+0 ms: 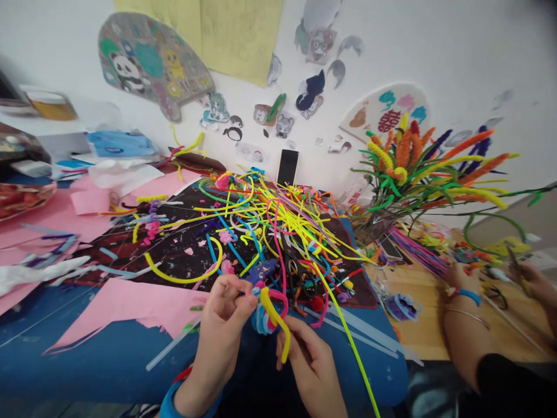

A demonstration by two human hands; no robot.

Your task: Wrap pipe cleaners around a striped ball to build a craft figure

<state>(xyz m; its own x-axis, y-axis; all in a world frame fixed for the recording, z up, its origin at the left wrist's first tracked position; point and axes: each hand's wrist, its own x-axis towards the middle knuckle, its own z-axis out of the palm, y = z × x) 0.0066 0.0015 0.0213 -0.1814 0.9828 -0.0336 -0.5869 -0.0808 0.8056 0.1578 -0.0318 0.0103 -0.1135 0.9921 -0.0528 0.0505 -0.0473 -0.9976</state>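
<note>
My left hand (224, 322) pinches the top edge of a small pipe-cleaner craft (262, 320) in blue, white and pink. A bent yellow pipe cleaner (278, 319) rises from the craft's top and curves down to the right. The fingers of my right hand (310, 357) are closed around this yellow strand; the thumb side is partly hidden behind it. Both hands are just over the front edge of the blue-covered table (113, 360). Behind them lie black scissors (293, 264) and a pink pipe cleaner (278, 244).
A heap of yellow pipe cleaners (278, 215) covers the dark mat. Pink paper (130, 307) lies at left, clear glue sticks (365, 331) at right. A phone (288, 167) leans on the wall. Beside a pipe-cleaner bouquet (418, 162), another person's hands (463, 281) work at a wooden table.
</note>
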